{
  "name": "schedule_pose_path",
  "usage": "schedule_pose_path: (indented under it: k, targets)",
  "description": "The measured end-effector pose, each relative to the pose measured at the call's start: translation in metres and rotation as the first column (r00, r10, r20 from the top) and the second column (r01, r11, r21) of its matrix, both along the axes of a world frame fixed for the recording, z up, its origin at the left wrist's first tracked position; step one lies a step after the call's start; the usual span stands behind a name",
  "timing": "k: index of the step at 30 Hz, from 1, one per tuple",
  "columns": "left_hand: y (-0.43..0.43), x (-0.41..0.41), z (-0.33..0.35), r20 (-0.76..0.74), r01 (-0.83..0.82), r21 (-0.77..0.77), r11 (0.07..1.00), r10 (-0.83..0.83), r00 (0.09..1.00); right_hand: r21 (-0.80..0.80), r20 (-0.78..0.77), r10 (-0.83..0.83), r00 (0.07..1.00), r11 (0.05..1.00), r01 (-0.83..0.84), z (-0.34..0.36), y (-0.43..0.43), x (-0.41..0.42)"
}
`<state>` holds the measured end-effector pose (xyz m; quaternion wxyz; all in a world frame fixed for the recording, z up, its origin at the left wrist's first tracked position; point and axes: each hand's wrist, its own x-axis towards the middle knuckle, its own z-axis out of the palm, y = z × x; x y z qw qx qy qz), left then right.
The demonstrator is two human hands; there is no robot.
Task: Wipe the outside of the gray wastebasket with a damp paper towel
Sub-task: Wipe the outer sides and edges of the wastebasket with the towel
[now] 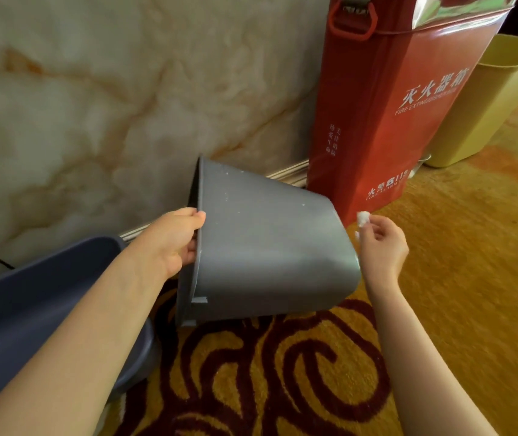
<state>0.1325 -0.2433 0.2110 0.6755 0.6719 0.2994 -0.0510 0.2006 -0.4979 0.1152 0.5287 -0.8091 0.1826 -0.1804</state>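
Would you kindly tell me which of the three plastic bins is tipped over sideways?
The gray wastebasket in the middle: the left hand grips its rim, its mouth facing left. The yellow bin and the blue bin stand with mouths upward.

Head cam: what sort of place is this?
Likely a hotel or office corridor rather than a home: a red fire extinguisher box stands against a polished marble-look wall on gold-and-maroon patterned carpet, with a yellow bin beside it.
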Motion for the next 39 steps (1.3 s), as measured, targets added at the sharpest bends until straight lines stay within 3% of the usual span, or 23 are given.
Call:
schedule_pose_path:
  k: [2, 7, 11, 14, 18, 23, 27, 29, 32, 35, 39]
  targets:
    - [-0.002, -0.001, 0.004, 0.023, 0.051, -0.006, 0.999, -0.051, 0.998, -0.004, 0.089, 0.151, 0.985, 0.989, -0.151, 0.025, 0.034, -0.012]
    - [-0.006, 0.005, 0.008, 0.081, 0.118, -0.239, 0.964, -0.102, 0.992, -0.036, 0.138, 0.475, 0.869, 0.879, -0.475, 0.063, 0.116, -0.053]
    - [-0.008, 0.016, 0.004, 0.021, 0.075, -0.114, 0.991, -0.073, 0.997, -0.172, 0.134, 0.62, 0.773, 0.783, -0.598, 0.073, 0.145, -0.061]
    - [-0.015, 0.022, -0.003, 0.035, 0.043, -0.076, 0.996, -0.04, 0.999, -0.287, 0.115, 0.635, 0.764, 0.757, -0.587, 0.07, 0.145, -0.056]
    - [-0.021, 0.026, -0.005, 0.079, 0.026, -0.073, 0.997, -0.021, 0.997, -0.354, 0.002, 0.557, 0.831, 0.777, -0.52, 0.049, 0.112, -0.026]
    - [-0.013, 0.019, -0.006, 0.07, 0.01, -0.153, 0.988, 0.001, 0.998, -0.249, -0.064, 0.196, 0.979, 0.946, -0.206, 0.003, 0.041, 0.004]
    - [-0.013, 0.015, -0.006, 0.091, 0.011, -0.214, 0.977, 0.008, 0.996, -0.204, -0.166, -0.024, 0.986, 0.979, -0.01, -0.014, 0.004, 0.009]
    - [-0.01, 0.014, -0.007, 0.116, 0.022, -0.247, 0.969, 0.007, 0.993, -0.198, -0.087, -0.034, 0.996, 0.98, 0.016, -0.004, 0.009, 0.005]
    - [-0.007, 0.013, -0.006, 0.173, 0.096, -0.293, 0.951, -0.046, 0.984, -0.226, 0.116, 0.233, 0.966, 0.953, -0.203, 0.029, 0.056, -0.012]
    - [-0.008, 0.012, -0.006, 0.248, 0.188, -0.371, 0.909, -0.098, 0.964, -0.234, 0.162, 0.538, 0.827, 0.835, -0.498, 0.052, 0.115, -0.032]
    - [-0.008, 0.009, -0.006, 0.336, 0.29, -0.469, 0.834, -0.135, 0.932, -0.212, 0.19, 0.61, 0.77, 0.791, -0.574, 0.061, 0.145, -0.038]
